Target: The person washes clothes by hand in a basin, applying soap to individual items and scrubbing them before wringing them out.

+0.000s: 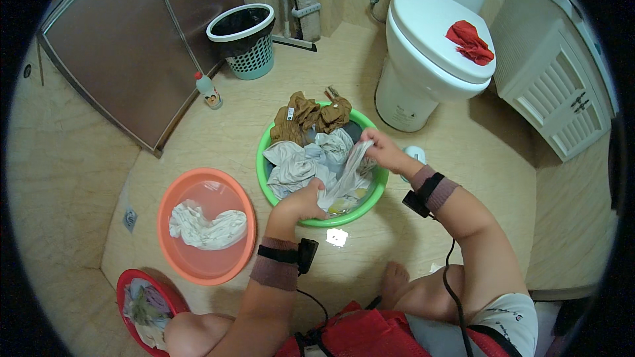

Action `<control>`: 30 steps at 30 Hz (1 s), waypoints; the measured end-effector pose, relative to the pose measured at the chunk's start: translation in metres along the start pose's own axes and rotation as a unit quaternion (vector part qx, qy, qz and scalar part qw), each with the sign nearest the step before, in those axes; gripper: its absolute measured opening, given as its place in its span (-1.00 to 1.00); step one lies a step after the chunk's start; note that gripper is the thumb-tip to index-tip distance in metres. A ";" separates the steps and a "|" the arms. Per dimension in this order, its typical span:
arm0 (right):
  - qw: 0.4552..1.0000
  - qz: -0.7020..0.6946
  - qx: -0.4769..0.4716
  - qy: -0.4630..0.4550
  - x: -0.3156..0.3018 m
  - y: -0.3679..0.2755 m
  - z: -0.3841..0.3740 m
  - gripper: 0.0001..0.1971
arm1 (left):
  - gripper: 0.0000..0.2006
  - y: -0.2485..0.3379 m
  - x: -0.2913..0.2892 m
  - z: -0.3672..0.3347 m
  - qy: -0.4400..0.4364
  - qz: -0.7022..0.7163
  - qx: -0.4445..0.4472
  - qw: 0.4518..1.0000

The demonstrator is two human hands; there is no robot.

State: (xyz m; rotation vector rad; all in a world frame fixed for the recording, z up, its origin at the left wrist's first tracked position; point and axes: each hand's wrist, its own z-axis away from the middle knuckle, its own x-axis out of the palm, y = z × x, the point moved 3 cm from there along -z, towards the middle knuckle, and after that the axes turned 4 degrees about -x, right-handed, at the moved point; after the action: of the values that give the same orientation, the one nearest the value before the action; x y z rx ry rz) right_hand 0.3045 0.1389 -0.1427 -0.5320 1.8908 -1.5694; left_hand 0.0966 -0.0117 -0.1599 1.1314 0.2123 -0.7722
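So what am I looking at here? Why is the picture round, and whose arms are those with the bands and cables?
The picture comes from a wide fisheye camera worn on a person's head, looking down, so the edges bend. The arms are the wearer's own, with a band and a small device on each wrist. The person sits low on a tiled bathroom floor. The left hand and right hand both grip a pale wet cloth over a green basin full of laundry. To the left, an orange basin holds a white cloth in water, and a red basin holds more clothes. Behind stand a toilet with a red cloth on its lid, and a waste bin.
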 end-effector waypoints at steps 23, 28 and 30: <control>0.916 -0.163 -0.152 0.332 -0.050 -0.116 -0.011 -0.93 | -0.66 0.063 -0.038 0.021 0.314 0.039 0.232 0.920; 0.925 -0.123 -0.169 0.317 -0.048 -0.126 -0.003 -0.94 | -0.68 0.057 -0.053 0.028 0.366 -0.034 0.183 0.912; 0.916 -0.122 -0.169 0.342 -0.050 -0.129 -0.001 -0.93 | -0.71 0.043 -0.055 0.024 0.327 -0.001 0.120 0.937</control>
State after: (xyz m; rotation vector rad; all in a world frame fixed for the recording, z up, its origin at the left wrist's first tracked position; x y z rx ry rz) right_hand 0.3301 0.1454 -0.0069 -0.3972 2.7509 -1.7401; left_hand 0.0791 0.0005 -0.0894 1.5991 0.6903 -0.4019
